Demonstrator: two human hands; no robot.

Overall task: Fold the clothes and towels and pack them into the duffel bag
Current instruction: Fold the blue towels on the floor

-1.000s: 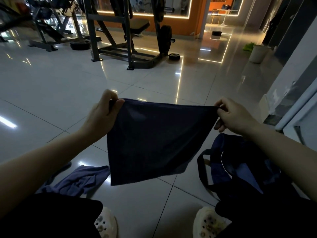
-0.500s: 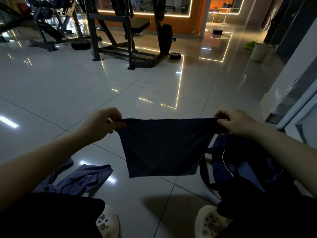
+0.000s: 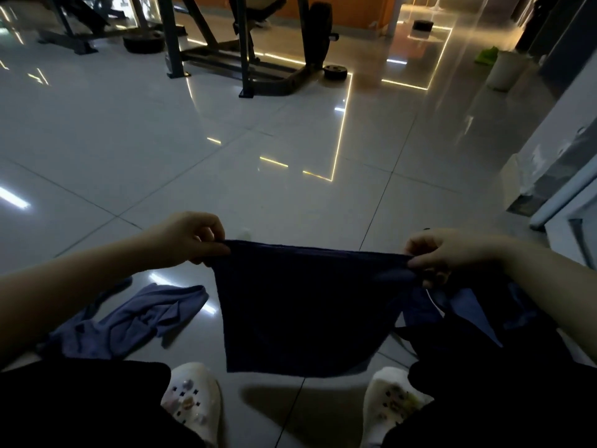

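Note:
A dark navy towel [image 3: 307, 308] hangs stretched between my two hands above the tiled floor. My left hand [image 3: 190, 239] pinches its top left corner. My right hand [image 3: 442, 253] pinches its top right corner. The lower edge dangles just above my white clogs. The dark blue duffel bag [image 3: 478, 315] lies open on the floor at the right, partly hidden behind the towel and my right arm. A lighter blue garment [image 3: 129, 321] lies crumpled on the floor at the left.
My white clogs [image 3: 190, 402] stand on the glossy tiles [image 3: 226, 176] near the bottom. A weight rack [image 3: 245, 50] and weight plates stand far ahead. A white bin [image 3: 505, 71] sits at the far right, with a wall and door frame [image 3: 562, 195] along the right.
Both hands have lowered the towel toward the floor and my feet. The view has tilted downward.

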